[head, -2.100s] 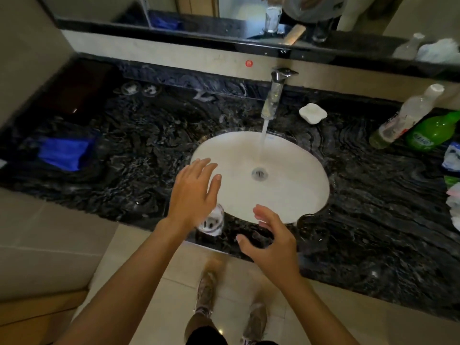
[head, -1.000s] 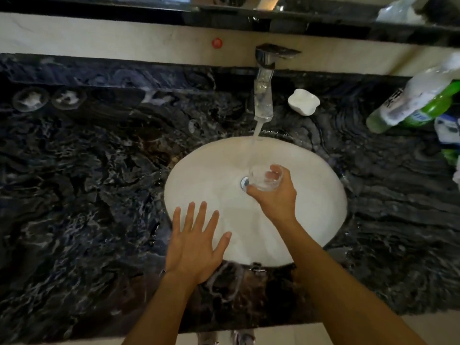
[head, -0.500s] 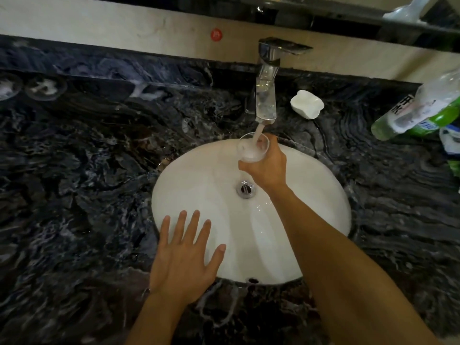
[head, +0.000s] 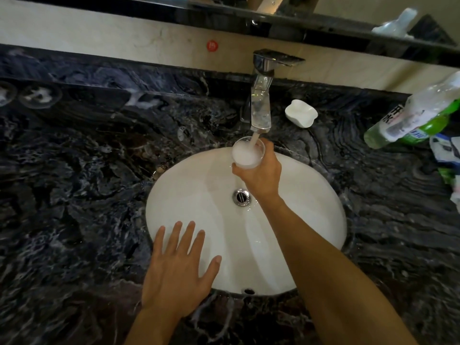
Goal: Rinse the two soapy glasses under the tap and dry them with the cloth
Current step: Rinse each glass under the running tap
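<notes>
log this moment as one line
rinse | right hand holds glass under tap, foamy inside | left hand spread at sink edge

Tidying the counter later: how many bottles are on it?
2. A clear bottle with a white label lies tilted near the right edge of the counter; a green bottle sits just behind it, partly hidden. More may be off-frame.

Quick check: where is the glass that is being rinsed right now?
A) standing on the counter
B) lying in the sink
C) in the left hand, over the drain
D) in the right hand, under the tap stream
D: the right hand holds the glass under the tap, whose stream runs into it; the left hand is spread open at the sink's near rim, holding nothing.
</notes>
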Demonstrator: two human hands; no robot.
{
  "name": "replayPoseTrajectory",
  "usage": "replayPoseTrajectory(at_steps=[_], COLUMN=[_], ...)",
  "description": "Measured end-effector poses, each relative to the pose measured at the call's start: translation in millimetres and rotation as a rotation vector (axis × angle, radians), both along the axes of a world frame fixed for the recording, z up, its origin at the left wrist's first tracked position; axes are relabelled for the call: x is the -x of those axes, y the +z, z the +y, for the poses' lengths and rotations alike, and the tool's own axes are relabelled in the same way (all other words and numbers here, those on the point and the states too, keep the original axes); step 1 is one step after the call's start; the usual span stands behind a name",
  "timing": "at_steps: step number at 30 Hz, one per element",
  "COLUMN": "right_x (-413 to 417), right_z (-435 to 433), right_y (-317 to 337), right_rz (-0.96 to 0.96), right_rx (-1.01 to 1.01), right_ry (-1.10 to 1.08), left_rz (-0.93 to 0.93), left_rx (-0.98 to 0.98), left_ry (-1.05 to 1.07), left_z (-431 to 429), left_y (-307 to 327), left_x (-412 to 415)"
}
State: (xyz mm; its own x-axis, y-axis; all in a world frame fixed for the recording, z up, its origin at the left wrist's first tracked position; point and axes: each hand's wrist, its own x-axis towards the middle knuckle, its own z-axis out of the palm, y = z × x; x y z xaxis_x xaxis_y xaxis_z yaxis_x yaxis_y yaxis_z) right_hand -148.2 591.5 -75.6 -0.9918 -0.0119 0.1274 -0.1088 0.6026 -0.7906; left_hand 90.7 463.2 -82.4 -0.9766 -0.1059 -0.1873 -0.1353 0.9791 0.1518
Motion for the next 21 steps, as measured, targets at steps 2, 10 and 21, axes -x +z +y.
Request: replayPoseTrajectory(at_steps=[2,10,21], right_x=[0,0,-6], right_z=[-3,-6,-13], right_y=[0,5,3], right_rz=[0.020,0.002,-0.131], right_rx=[0.023,0.145,0.483], right_ry=[-0.023,-0.069,-0.209], left_rz=[0.004,0.017,0.018], left_rx=[0.000,-0.006,-0.048], left_ry=[0.004,0.010,0.023], left_z=[0,1,0], left_y=[1,1,2], left_x=[-1,-1,-1])
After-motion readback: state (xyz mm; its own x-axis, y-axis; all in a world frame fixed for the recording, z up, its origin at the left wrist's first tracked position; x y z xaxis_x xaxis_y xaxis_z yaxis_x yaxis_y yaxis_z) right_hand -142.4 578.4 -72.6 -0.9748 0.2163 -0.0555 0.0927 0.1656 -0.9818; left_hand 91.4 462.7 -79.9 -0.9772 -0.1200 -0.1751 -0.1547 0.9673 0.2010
